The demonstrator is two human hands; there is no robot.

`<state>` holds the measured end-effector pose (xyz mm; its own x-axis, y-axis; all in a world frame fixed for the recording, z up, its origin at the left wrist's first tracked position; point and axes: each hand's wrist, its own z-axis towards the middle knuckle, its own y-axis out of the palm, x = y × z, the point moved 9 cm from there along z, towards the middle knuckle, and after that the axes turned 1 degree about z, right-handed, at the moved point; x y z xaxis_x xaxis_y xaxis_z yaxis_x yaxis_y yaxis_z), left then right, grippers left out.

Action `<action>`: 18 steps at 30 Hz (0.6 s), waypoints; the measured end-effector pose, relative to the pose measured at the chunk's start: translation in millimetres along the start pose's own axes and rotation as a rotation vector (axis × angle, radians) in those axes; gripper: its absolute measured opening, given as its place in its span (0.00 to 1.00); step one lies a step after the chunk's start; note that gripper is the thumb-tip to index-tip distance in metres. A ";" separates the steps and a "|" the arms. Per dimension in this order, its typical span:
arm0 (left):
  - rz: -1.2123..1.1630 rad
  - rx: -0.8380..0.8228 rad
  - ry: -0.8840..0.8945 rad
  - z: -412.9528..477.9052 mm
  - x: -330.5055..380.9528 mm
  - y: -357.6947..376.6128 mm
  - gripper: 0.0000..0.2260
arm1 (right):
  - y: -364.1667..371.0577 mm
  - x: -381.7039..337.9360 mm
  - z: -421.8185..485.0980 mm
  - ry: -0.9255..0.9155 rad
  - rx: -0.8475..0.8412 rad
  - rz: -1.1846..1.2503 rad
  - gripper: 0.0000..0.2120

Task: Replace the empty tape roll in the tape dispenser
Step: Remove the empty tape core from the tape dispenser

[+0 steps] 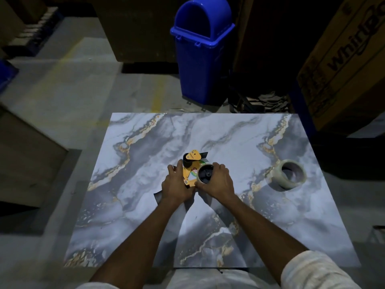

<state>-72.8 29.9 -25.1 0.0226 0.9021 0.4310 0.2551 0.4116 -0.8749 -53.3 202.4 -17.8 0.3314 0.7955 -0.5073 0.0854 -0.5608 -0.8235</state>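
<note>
A yellow and black tape dispenser (pixel 190 163) sits at the middle of the marble-patterned table (pixel 145 226). My left hand (pixel 176 185) grips its handle end from the left. My right hand (pixel 218 181) curls round the empty roll (pixel 205 174) on the dispenser's black hub, fingers over its far rim. A full roll of pale tape (pixel 290 177) lies flat on the table to the right, apart from both hands.
A blue swing-lid bin (pixel 201 51) stands on the floor beyond the table's far edge. A large printed cardboard box (pixel 343 59) fills the back right. Dark boxes stand at the left and back. Grey floor surrounds the table.
</note>
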 end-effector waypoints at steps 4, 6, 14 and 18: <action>-0.016 -0.021 0.011 5.3 -1.0 -2.0 0.37 | -4.7 -1.2 7.2 -0.068 0.001 -0.040 0.38; -0.019 -0.029 0.008 7.0 -3.1 -0.6 0.34 | -6.7 -1.9 11.6 -0.104 -0.015 -0.062 0.39; -0.027 -0.047 -0.015 7.9 -1.5 0.4 0.32 | -22.0 -17.7 16.9 -0.305 -0.074 -0.096 0.31; 0.081 0.085 0.059 8.6 19.7 -29.2 0.32 | -42.3 -19.4 16.2 -0.359 0.037 -0.009 0.33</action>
<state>-88.1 36.7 7.0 0.0973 0.9248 0.3679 0.1675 0.3492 -0.9220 -78.5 214.4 22.8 -0.0208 0.8340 -0.5513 0.0503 -0.5499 -0.8337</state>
